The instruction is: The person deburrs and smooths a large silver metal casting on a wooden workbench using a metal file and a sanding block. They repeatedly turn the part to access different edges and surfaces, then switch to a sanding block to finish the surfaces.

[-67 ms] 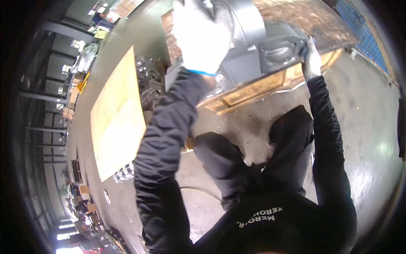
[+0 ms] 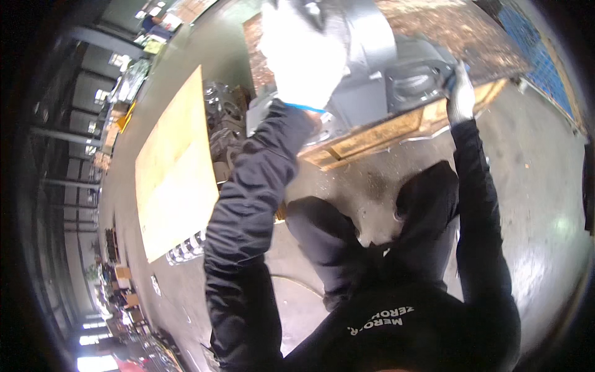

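A large grey moulded part [image 2: 359, 102] with a curved band and an oval recess lies on a worn wooden-topped crate [image 2: 427, 15]. My left hand [image 2: 304, 59], in a white glove with a blue cuff edge, reaches over the part's left side. Glare and the upper picture edge hide its fingers, so its grip does not show. At the part's right end, my gloved right hand [image 2: 460, 96] is closed round the edge, thumb on top. Something small and dark blue shows by its fingertips.
Left of the crate leans a pale flat board [image 2: 176, 173], with several shiny grey parts [image 2: 223, 111] behind it. A blue mesh panel [image 2: 527, 37] stands at the far right. My knees are close below the crate's near edge. Far left, a person [image 2: 154, 25] is beside boxes.
The whole view has shifted slightly, so both hands, the grey part and the crate appear a little further right and lower. Neither hand's hold visibly differs.
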Demonstrator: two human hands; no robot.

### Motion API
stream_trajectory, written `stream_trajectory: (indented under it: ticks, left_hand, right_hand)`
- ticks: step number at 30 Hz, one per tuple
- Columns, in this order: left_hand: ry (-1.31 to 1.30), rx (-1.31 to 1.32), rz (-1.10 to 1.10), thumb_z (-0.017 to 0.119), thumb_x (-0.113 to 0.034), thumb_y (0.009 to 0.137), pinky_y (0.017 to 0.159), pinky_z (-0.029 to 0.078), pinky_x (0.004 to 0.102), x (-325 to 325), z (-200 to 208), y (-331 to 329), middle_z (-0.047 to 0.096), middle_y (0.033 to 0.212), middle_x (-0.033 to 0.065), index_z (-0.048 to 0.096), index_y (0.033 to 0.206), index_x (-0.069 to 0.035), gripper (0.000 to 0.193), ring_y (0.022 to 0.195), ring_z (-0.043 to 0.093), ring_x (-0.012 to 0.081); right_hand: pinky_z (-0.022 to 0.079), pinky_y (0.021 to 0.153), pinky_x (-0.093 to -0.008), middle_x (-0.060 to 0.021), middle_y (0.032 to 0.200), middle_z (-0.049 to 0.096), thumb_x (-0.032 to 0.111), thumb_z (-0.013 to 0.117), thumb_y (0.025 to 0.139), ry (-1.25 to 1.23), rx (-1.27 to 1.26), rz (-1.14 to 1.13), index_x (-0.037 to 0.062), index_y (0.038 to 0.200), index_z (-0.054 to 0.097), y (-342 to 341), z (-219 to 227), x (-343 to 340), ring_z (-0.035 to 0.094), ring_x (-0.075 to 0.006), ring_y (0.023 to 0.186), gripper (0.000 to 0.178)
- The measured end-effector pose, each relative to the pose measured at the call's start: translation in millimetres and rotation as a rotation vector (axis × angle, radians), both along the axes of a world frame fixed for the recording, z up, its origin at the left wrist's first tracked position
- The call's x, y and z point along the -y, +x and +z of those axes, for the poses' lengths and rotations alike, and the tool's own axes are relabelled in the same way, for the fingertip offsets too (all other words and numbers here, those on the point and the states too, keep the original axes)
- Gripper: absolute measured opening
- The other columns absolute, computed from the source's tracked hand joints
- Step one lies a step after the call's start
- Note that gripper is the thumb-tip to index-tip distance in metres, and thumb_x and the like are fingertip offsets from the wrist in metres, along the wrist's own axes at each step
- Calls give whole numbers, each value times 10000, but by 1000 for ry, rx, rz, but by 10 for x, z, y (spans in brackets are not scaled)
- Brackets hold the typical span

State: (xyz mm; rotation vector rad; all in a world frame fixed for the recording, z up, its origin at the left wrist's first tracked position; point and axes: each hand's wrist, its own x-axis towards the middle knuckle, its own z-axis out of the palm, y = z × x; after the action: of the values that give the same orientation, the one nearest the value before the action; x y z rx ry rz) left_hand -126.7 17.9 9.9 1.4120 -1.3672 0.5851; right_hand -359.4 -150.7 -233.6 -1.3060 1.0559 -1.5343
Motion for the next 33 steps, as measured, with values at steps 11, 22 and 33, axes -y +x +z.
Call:
stream_trajectory:
  ticks: [11,22,33]
  left_hand:
    - [182,291,-134,588,-227,1005,1014,519,403,118,111,1153,658,1281,146,683,1261,-94,304,1151,659,335]
    - [468,-124,-179,608,-389,1033,1085,448,363,315,154,1862,651,1341,162,568,1447,-68,525,1227,618,268]
    - [406,-431,-58,725,-394,937,982,484,349,491,200,1795,722,1169,166,686,1244,37,531,1056,656,227]
  right_hand:
    - [483,844,-290,-41,1117,625,585,566,1028,259,524,-24,28,1338,624,693,46,-1258,566,-154,974,641]
    - [591,777,-443,-213,1105,728,314,708,958,-63,-778,306,64,1280,617,164,138,-2144,722,-382,975,418]
    - [524,851,-489,-155,1004,723,385,589,1010,-239,-1120,112,154,1213,664,201,247,-1542,710,-370,938,317]
